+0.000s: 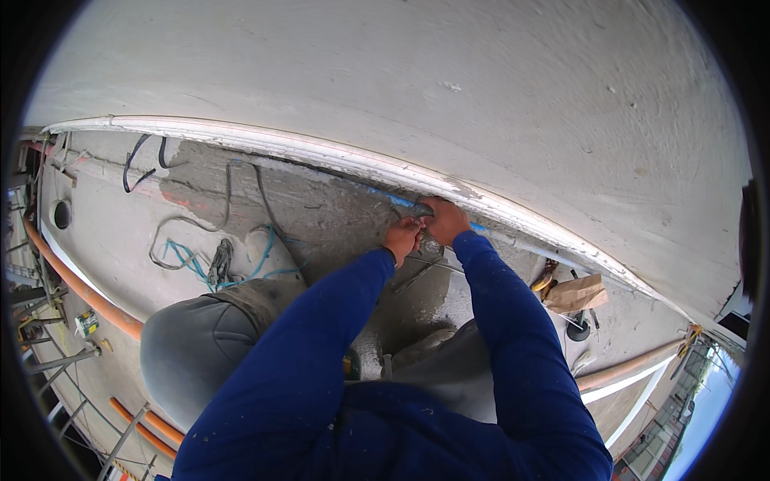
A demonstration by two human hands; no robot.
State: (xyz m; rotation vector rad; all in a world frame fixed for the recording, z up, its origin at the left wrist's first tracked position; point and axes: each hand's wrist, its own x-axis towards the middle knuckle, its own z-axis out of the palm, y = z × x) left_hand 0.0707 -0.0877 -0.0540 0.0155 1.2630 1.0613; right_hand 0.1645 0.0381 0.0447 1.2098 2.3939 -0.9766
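While the person kneels on the concrete slab (337,208), the right hand (446,220) closes around a grey tool (413,209) at the slab's far edge, against the white wall base (321,151); the left hand (403,237) curls just beside it, touching a blue conduit (385,196). Right of them, near that edge, lies a torn brown paper bag (577,293).

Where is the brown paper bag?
In the head view, the brown paper bag lies on the concrete floor to the person's right, past the right hand, beside a yellow thing and near the white wall's edge.
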